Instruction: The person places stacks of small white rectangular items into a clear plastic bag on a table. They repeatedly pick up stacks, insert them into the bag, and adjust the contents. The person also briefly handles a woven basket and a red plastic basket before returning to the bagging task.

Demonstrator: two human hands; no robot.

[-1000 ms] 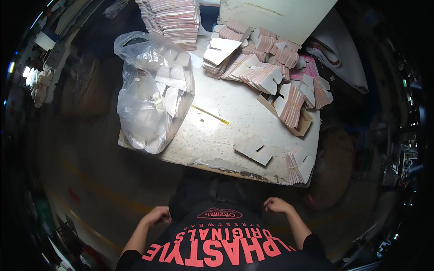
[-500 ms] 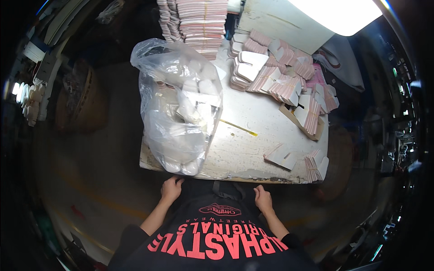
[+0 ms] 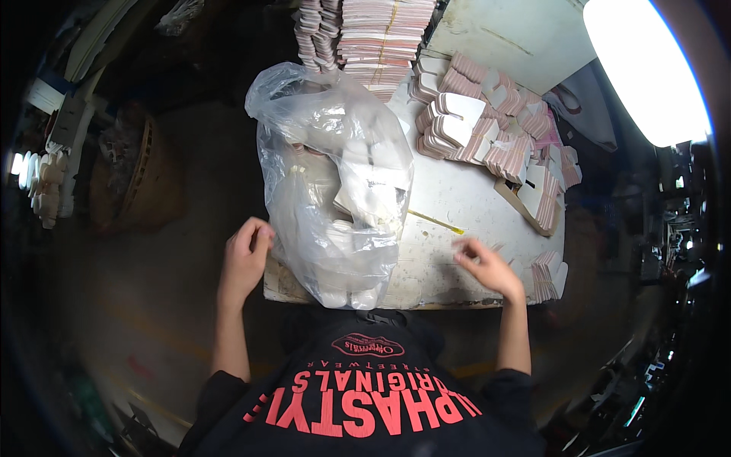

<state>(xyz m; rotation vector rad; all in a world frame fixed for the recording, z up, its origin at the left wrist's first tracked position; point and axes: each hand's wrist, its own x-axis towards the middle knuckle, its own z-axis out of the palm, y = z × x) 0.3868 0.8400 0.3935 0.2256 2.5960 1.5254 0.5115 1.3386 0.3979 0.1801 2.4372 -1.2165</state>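
A clear plastic bag [image 3: 327, 122] lies on the near left part of the white table [image 3: 442, 190]. Through its film I make out white rounded pads [image 3: 350, 293] and stacked pieces. My left hand [image 3: 245, 259] is just outside the bag's left side, fingers loosely bent, with nothing visible in them. Over the table's front right part, my right hand [image 3: 489, 268] hovers empty, thumb and forefinger apart. It partly covers a small bundle of white-and-pink pieces behind it. A thin yellow stick [image 3: 435, 222] lies between the bag and that hand.
Tall banded stacks of pink-and-white sheets [image 3: 384, 42] stand at the back. Many notched pad bundles [image 3: 457, 118] crowd the back right, some in a cardboard tray [image 3: 525, 207]. Another bundle [image 3: 548, 276] sits at the front right corner. A wicker basket [image 3: 141, 175] stands on the floor at left.
Both hands have risen from below the table's front edge, the left out to the bag's side, the right over the tabletop. The view has shifted, so the table appears further right.
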